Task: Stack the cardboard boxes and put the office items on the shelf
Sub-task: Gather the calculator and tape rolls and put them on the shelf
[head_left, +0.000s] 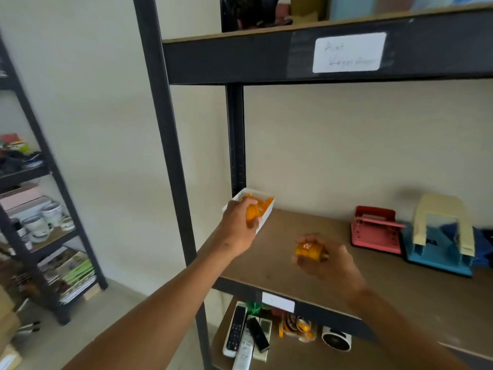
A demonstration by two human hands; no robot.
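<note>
Plenty of clutter is seen around the black metal shelf unit [170,161]. On the brown shelf board [306,252], a red hole punch [374,229] is parked toward the back right, with a bigger blue and cream hole punch [441,236] right beside it, close to touching. A white handwritten label [349,52] is stuck on the beam above, though the writing can't really be read. On the level below, several remote controls [246,333] are lined up next to a bunch of orange tape rolls [296,327] and a small white round gadget [336,340]. Off to the left, a second rack [40,182] is loaded with mugs [44,218] and a pile of magazines [72,273]. The front upright post of the shelf unit stands just left of the left forearm, so that side is kinda tight.

A white slotted basket [262,217] is tucked into the back left corner of the board, with orange rolls already inside. The left hand [237,225] is held over the basket's near end, fingers curled around an orange roll [252,213]. The right hand [324,259] is held above the middle of the board, well apart from the basket, and another orange roll [309,251] is gripped in its curled fingers. Things are a bit blurry, so finer detail on the rolls can't be made out.
</note>
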